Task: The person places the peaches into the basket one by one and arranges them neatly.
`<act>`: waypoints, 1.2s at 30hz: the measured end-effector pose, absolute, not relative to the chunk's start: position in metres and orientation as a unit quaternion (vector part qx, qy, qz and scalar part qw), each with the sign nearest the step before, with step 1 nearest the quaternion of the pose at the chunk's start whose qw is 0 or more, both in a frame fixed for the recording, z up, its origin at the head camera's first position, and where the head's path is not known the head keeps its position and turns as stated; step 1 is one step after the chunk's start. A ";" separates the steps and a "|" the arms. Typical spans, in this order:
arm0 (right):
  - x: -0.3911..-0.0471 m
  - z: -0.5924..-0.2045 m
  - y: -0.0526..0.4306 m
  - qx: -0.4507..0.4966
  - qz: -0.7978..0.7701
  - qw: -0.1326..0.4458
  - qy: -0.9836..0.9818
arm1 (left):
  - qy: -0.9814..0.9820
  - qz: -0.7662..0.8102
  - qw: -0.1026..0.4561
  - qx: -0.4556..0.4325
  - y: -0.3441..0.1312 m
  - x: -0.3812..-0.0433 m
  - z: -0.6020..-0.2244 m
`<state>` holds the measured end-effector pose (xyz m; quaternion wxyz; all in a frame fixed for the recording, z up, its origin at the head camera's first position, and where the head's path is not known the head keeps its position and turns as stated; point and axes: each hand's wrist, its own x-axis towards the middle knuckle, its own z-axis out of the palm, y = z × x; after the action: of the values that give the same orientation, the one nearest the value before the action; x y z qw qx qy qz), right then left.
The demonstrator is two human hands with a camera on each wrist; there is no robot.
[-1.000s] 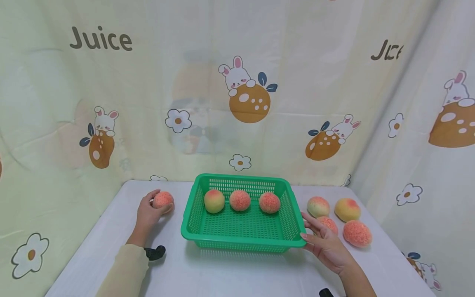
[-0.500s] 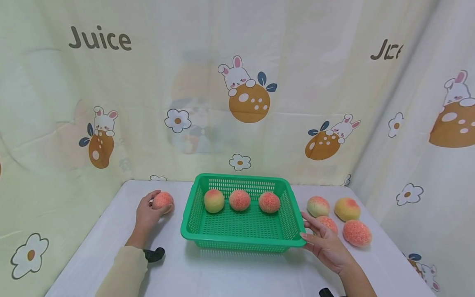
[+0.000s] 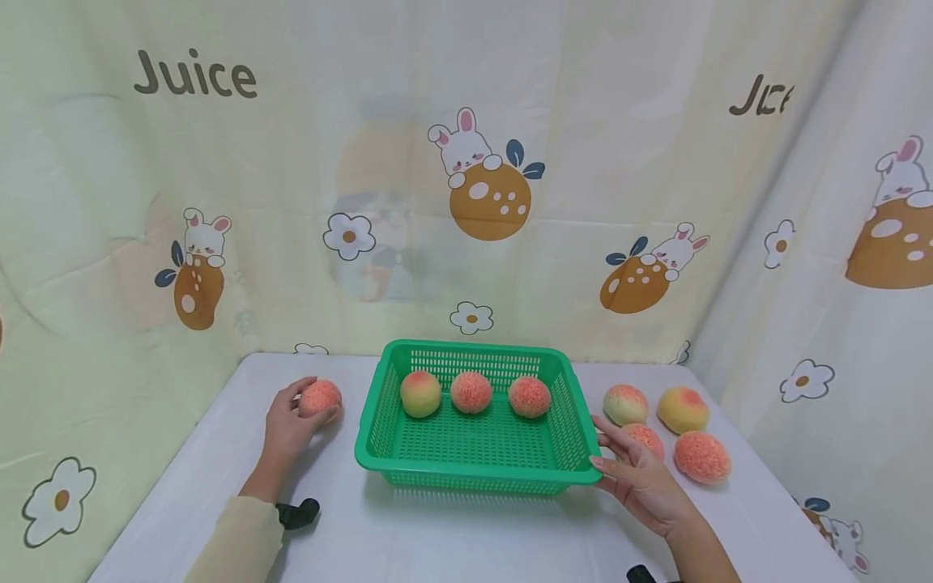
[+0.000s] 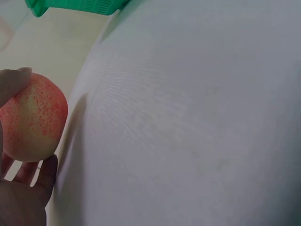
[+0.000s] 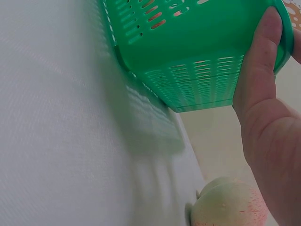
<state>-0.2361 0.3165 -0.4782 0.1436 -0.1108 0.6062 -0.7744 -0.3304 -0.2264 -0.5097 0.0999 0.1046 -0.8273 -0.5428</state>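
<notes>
On the left side of the table my left hand (image 3: 290, 421) holds a pinkish-red peach (image 3: 321, 399). In the left wrist view the thumb lies along one side of this peach (image 4: 35, 117) and the fingers along the other. My right hand (image 3: 641, 478) grips the green plastic basket (image 3: 481, 471) by its front right corner, thumb on the rim. Inside the basket, a row of fruit runs along the back: a yellow-red peach (image 3: 420, 394), a speckled peach (image 3: 470, 393) and another speckled peach (image 3: 530, 397).
Several peaches lie right of the basket: a pale green-pink peach (image 3: 625, 404), a yellow peach (image 3: 683, 410), a red peach (image 3: 702, 457) and one partly behind my right hand. A printed curtain (image 3: 379, 162) hangs behind the white table (image 3: 437, 542).
My left wrist and forearm have shifted slightly left, and the thumb sits a little lower on the peach. The right hand and basket look unmoved.
</notes>
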 end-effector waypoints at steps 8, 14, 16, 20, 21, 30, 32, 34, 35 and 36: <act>-0.235 -0.477 0.315 -0.107 -0.773 0.139 0.610 | -0.825 -0.548 0.101 0.100 -0.228 -0.318 -0.510; -0.235 -0.477 0.315 -0.109 -0.774 0.138 0.608 | -0.828 -0.543 0.097 0.103 -0.226 -0.307 -0.508; -0.235 -0.477 0.315 -0.109 -0.775 0.138 0.607 | -0.829 -0.541 0.098 0.099 -0.226 -0.304 -0.507; -0.235 -0.477 0.315 -0.112 -0.775 0.139 0.606 | -0.833 -0.536 0.102 0.089 -0.225 -0.299 -0.507; -0.235 -0.477 0.315 -0.113 -0.775 0.139 0.606 | -0.833 -0.536 0.103 0.087 -0.225 -0.297 -0.507; -0.235 -0.478 0.315 -0.112 -0.772 0.135 0.610 | -0.837 -0.530 0.105 0.081 -0.224 -0.288 -0.509; -0.235 -0.478 0.315 -0.108 -0.772 0.134 0.612 | -0.836 -0.532 0.105 0.082 -0.223 -0.286 -0.509; -0.235 -0.478 0.315 -0.105 -0.772 0.134 0.612 | -0.833 -0.537 0.104 0.082 -0.222 -0.283 -0.509; -0.235 -0.478 0.315 -0.104 -0.772 0.134 0.612 | -0.832 -0.539 0.105 0.081 -0.222 -0.282 -0.508; -0.235 -0.478 0.315 -0.104 -0.773 0.135 0.612 | -0.831 -0.540 0.107 0.080 -0.221 -0.281 -0.508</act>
<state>-0.2350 0.3149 -0.4779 0.1345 -0.1036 0.6116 -0.7727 -0.2805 -0.2215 -0.5077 0.1068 0.0803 -0.8307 -0.5405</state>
